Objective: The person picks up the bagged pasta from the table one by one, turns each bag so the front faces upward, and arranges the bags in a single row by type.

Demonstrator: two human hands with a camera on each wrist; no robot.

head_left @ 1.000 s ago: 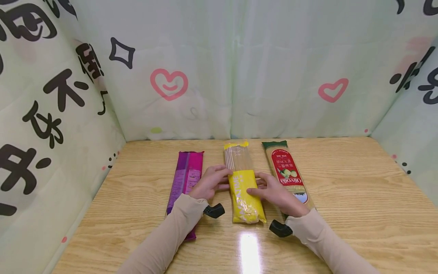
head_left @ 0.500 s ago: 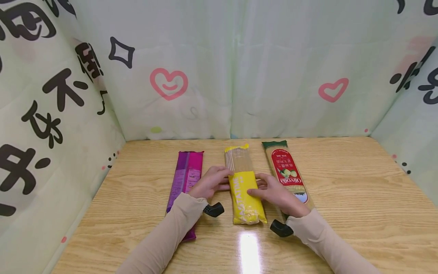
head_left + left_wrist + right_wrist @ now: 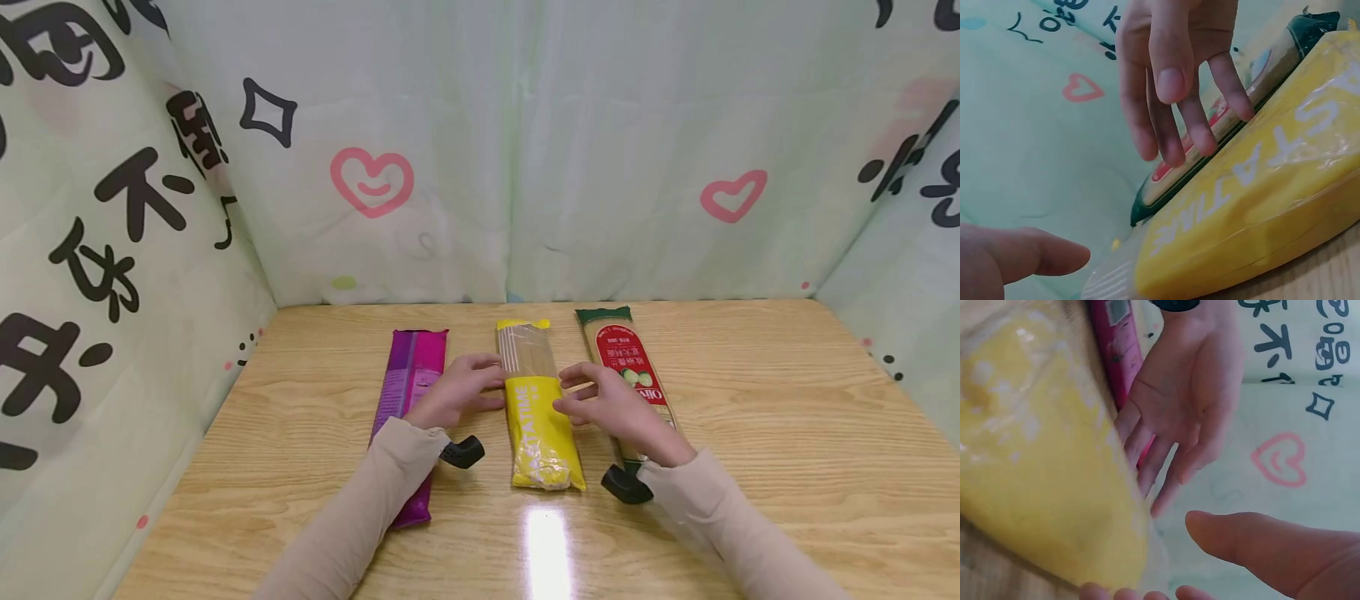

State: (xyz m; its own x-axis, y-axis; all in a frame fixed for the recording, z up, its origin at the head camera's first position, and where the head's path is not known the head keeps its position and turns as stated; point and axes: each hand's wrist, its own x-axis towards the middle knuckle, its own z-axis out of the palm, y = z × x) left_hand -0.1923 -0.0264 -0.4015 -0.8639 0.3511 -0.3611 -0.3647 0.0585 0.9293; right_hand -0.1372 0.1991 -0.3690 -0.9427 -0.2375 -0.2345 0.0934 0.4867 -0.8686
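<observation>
A yellow and clear packet of long pasta [image 3: 543, 437] lies flat on the table between my hands, its pale strands showing at the far end. My left hand [image 3: 459, 390] is at the packet's left edge, fingers loosely bent, thumb apart from them. On the other side my right hand [image 3: 618, 408] hovers by the right edge with relaxed fingers. In the left wrist view the right hand's fingers [image 3: 1200, 125] hang free above the yellow wrapper. The right wrist view shows the left palm [image 3: 1179, 400] facing the packet, nothing gripped.
A purple packet [image 3: 415, 500] lies left, partly under the left forearm. To the right, a green-ended pasta packet with a red label [image 3: 622, 354] is partly covered by the right hand. Printed curtains [image 3: 510, 167] enclose the wooden table [image 3: 787, 400] at back and sides.
The right hand has released the yellow packet and drawn back to the right. My left hand has shifted slightly up and left. The packet lies almost where it was.
</observation>
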